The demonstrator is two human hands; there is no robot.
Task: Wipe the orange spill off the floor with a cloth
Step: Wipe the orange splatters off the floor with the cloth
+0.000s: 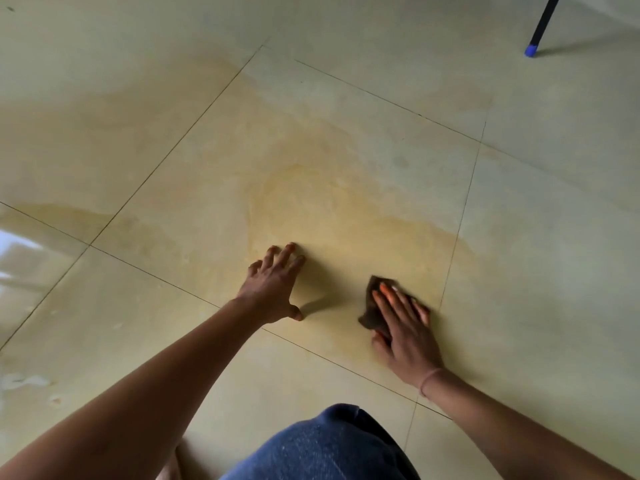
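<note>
On the floor point(104, 341), the flat right hand point(405, 330) is pressing one cloth point(370, 315) on one orange spill point(329, 209), the open left hand point(273, 289) leaning beside.

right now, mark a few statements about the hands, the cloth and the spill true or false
1. The right hand presses a dark cloth flat on the floor. True.
2. The left hand holds a second cloth. False: it rests bare on the floor, fingers spread.
3. The orange spill is fully wiped away. False: an orange film spreads ahead of both hands.
4. A dark leg with a blue tip stands at top right. True.
</note>
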